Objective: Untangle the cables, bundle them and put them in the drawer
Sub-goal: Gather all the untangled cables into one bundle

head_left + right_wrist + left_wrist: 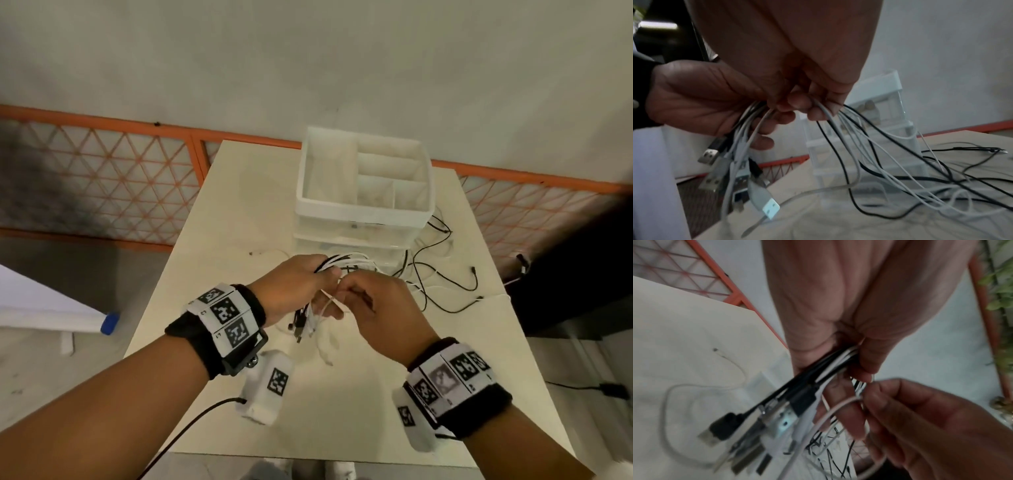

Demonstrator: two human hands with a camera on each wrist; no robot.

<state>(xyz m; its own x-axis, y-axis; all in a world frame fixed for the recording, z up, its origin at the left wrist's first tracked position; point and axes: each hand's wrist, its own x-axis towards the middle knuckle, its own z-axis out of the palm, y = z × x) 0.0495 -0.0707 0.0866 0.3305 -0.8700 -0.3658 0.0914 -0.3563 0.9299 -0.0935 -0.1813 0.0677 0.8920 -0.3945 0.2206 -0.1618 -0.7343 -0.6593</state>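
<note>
My left hand (320, 274) grips a bunch of black and white cables (346, 262) above the table, with the USB plugs (725, 426) hanging out below the fist. Right beside it, my right hand (346, 296) pinches a single white cable (823, 110) between thumb and fingertips. That cable loops down to the table. The long ends of the cables (941, 186) trail off to the right and lie tangled on the tabletop. Behind the hands stands the white drawer unit (363, 209), its top tray divided into compartments; I cannot tell whether a drawer is open.
The beige table (239, 212) has one thin white cable (701, 386) lying loose on its left part. An orange mesh fence (102, 178) runs behind the table. A white board with a blue cap (109, 322) stands at the left, and a dark object (582, 274) at the right.
</note>
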